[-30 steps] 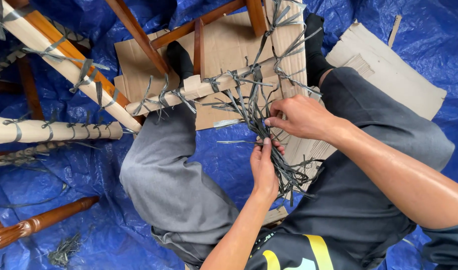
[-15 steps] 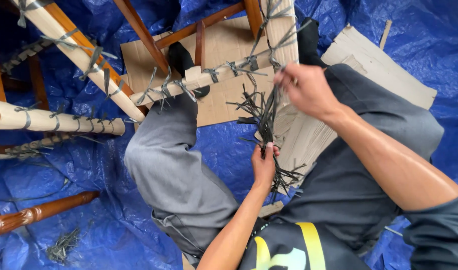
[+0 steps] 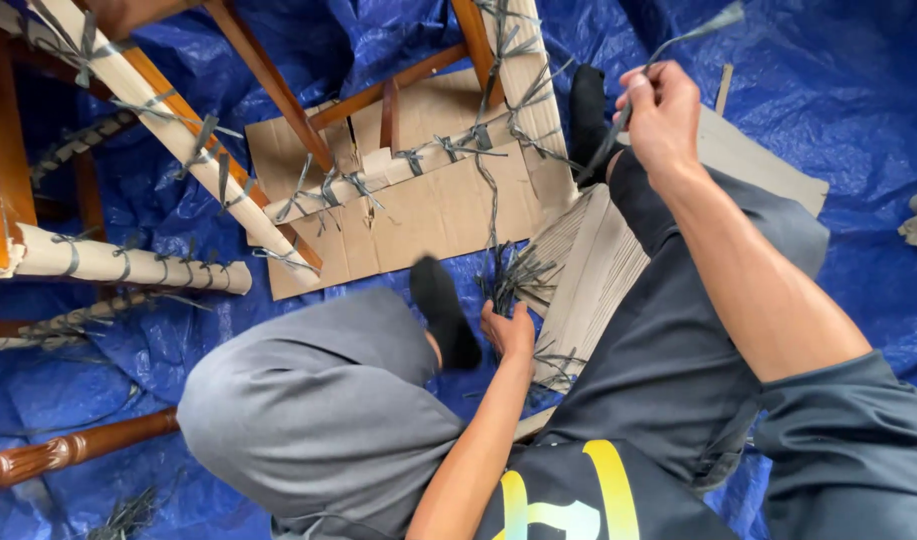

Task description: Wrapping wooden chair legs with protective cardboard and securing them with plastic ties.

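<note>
I sit on a blue tarp with my legs bent in grey trousers. My left hand (image 3: 508,335) rests low between my knees and grips a bundle of grey strips (image 3: 515,272) that fan upward from it. My right hand (image 3: 663,115) is raised at the upper right, pinching a single grey strip (image 3: 700,26) whose free end sticks up and to the right. A wooden furniture frame (image 3: 268,75) lies ahead of me, its legs wrapped in cardboard tubes (image 3: 158,105) tied with more grey strips.
Flat cardboard sheets (image 3: 433,215) lie under the frame and under my right leg. A turned wooden leg (image 3: 68,450) lies at the lower left, with loose strips (image 3: 128,515) beside it. The blue tarp (image 3: 838,90) covers the floor. My black-socked foot (image 3: 443,310) is next to my left hand.
My right hand has risen up and to the right, drawing one strip out of the bundle. My left hand has stayed low, holding the bundle. The view has shifted, so the frame sits further left.
</note>
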